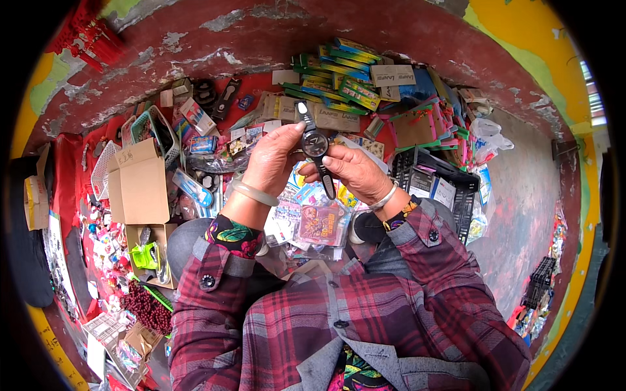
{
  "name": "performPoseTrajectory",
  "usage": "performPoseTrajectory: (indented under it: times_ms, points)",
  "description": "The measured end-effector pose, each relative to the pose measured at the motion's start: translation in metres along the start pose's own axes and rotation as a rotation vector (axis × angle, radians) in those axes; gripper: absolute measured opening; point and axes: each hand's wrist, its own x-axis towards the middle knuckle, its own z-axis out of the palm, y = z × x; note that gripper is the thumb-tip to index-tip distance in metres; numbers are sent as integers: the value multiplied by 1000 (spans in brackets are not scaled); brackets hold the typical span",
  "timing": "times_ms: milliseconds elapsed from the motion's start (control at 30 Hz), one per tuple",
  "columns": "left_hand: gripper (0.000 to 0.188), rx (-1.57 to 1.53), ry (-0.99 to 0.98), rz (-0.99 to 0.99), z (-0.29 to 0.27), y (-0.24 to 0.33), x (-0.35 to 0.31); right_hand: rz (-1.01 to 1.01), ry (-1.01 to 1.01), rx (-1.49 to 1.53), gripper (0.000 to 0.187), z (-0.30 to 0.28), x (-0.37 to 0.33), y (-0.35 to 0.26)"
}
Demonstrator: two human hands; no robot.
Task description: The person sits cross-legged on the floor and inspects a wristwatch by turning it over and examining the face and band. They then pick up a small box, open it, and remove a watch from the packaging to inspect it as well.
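Your left hand (274,155) pinches the black watch (315,144) by its upper strap; your right hand (360,173) grips the lower strap, above plastic packets (321,225). It's lifted, unfastened, apparently mid-handling, not yet set down.

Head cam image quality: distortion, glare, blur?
Head view: fisheye curves the yellow wall band into an arc, with black corners; head view: bright patch at the right rim looks overexposed; head view: watch, left hand and right hand show no obvious blur.
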Motion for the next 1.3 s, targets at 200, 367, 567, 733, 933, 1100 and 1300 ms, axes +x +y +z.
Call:
performPoseTrajectory:
  times_ms: [200,367,567,733,933,1100,1300]
  points:
    - [20,3,-1,4,2,2,-1,1,7,3,33,1,0,-1]
    - [20,10,-6,-9,0,1,1,-4,3,1,33,2,0,-2]
    - [20,5,-45,-12,-1,2,0,-6,-2,30,32,2,0,-1]
    - [19,-2,-13,8,2,1,0,-14,-6,8,41,0,1,1]
    - [18,-22,-71,7,4,3,-2,-22,-29,24,41,0,-1,-1]
    - [19,-14,-87,4,6,6,-3,-14,-37,30,37,3,-2,-5]
    - [20,-4,-114,-2,13,9,-6,-16,-62,-8,30,3,-6,-10]
